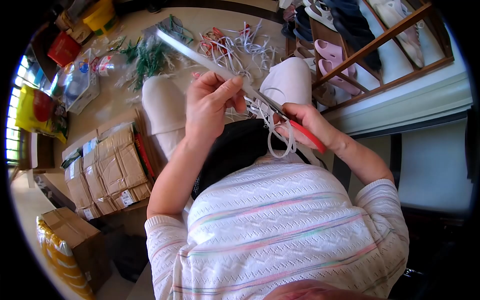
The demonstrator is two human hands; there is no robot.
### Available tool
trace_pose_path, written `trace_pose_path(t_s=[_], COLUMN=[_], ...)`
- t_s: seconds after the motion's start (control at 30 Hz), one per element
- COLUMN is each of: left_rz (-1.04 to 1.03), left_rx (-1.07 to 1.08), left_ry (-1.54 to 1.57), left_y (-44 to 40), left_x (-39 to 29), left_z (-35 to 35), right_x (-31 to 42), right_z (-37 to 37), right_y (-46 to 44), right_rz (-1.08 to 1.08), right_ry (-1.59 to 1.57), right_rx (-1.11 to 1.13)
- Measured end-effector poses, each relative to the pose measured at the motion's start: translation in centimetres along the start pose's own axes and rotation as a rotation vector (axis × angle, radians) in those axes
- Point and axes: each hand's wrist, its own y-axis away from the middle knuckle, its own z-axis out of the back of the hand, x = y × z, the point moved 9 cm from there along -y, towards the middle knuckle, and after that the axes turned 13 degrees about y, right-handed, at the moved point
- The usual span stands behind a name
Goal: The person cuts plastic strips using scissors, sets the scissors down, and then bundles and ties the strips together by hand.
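Observation:
A long, flat white plastic strip [192, 56] is pinched between the thumb and fingers of my left hand [212, 97], its far end reaching out over the floor. My right hand [312, 122] grips red-handled scissors [306, 135] whose blades point toward the strip's near end, close to my left fingers. Thin white strands [281, 142] loop down around the blades and my right hand. Whether the blades are parted cannot be made out. A black cloth or bag [232, 152] lies on my lap.
Piles of red and white ribbon strips [235, 45] and green strips [150, 55] lie on the floor ahead. Flattened cardboard [112, 170] stands at left, near a yellow bag [37, 110]. A wooden shoe rack [375, 55] with pink slippers [337, 70] is at right.

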Motion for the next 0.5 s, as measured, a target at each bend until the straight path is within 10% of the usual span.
trace_pose_path(t_s=[0.5], left_rz=[-0.031], left_rx=[-0.004], left_ry=[-0.070], left_y=[0.11], left_x=[-0.34], left_z=[0.01], right_x=[-0.14], right_z=[0.59], right_y=[0.64], right_rz=[-0.085], right_ry=[0.032], right_rx=[0.039])
